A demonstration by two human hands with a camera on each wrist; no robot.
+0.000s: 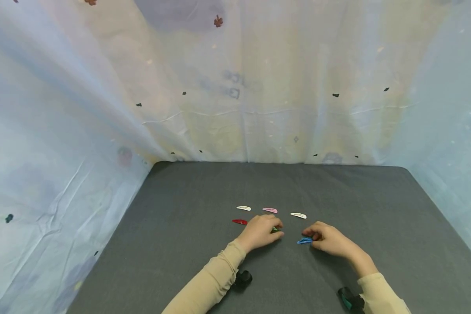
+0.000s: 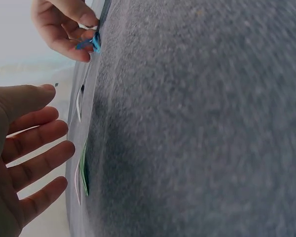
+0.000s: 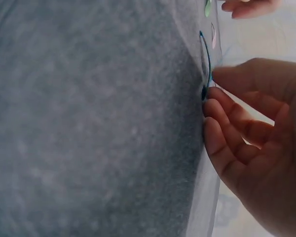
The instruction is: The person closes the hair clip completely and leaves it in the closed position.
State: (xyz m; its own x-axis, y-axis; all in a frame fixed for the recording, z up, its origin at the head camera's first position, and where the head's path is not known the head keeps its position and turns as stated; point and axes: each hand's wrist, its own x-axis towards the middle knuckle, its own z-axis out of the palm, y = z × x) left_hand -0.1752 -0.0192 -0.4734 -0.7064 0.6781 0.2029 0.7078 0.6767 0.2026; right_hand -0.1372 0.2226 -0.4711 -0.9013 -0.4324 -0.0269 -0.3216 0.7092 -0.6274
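My right hand pinches one end of a blue snap hair clip between thumb and fingertips, low over the dark table. The clip's other end sticks out toward the left, and in the right wrist view its thin arched edge shows beside the thumb. Fingers spread and holding nothing, my left hand hovers over a green hair clip, which it partly covers in the head view. Close by the left hand lies a red hair clip.
Behind the hands, a pink hair clip lies between two pale ones, a left one and a right one. The grey table ends at a patterned curtain at the back and sides.
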